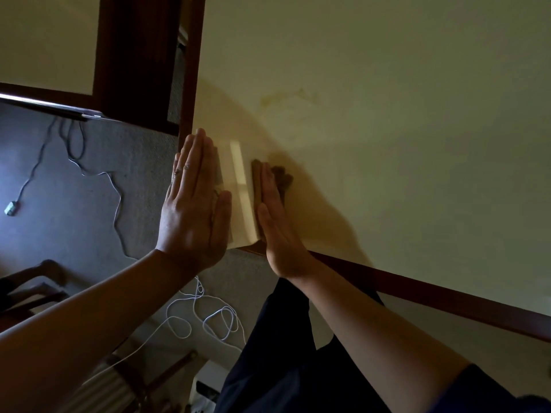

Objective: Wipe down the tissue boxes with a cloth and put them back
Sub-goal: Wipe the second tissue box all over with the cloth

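Fingers straight and together on both my hands, left hand [193, 201] and right hand [275, 222] pressed flat on opposite sides of the tissue box [238, 192], no curl. Box sits between my palms at the table [387, 129] corner, near its dark wood edge. Looks like light cardboard: stiff enough, crushable, glossy cream top, probably slick. Squeeze long sides gently. Table surface matte, pale. Below my wrists: grey carpet, white cable [208, 317]. No cloth visible.

table [387, 99]: cream top, dark wood edge | floor [74, 204]: grey carpet left of fingers | white cable [208, 320] below them | light: dim
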The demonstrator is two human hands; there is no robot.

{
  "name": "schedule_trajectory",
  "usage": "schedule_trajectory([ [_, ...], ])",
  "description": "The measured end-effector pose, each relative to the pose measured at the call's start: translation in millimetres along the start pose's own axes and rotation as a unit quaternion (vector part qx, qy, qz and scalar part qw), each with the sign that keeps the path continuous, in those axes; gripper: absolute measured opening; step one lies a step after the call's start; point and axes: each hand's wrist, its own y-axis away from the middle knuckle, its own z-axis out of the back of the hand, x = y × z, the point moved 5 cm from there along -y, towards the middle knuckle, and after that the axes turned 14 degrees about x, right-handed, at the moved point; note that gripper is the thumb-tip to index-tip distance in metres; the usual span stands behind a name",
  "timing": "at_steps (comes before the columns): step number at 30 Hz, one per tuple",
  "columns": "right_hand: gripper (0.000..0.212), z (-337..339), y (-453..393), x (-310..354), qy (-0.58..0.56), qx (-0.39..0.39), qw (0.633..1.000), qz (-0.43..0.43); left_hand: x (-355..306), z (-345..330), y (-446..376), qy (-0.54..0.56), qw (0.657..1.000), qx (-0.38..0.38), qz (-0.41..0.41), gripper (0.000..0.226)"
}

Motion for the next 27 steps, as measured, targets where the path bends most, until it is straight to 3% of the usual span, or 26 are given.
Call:
schedule_trajectory([
  [6,0.061,-20,18,35,0.017,0.004,0.999,0.051,1,-1,1,0.004,1.0,-0.007,-0.009,0.065],
  [14,0.056,5,-44,54,0.07,-0.003,0.992,0.106,1,-1,1,0.013,1.0,-0.001,-0.01,0.064],
  [17,0.055,16,-51,29,0.077,-0.024,0.994,0.074,1,-1,1,0.008,1.0,0.001,-0.002,0.065],
  [22,0.06,5,-19,-1,-0.01,-0.015,1.0,-0.01,-1,0,1,0.006,1.0,-0.002,-0.005,0.066],
  [27,0.06,-13,19,6,0.0,-0.005,1.0,0.009,-1,-1,1,-0.001,1.0,-0.006,-0.01,0.065],
])
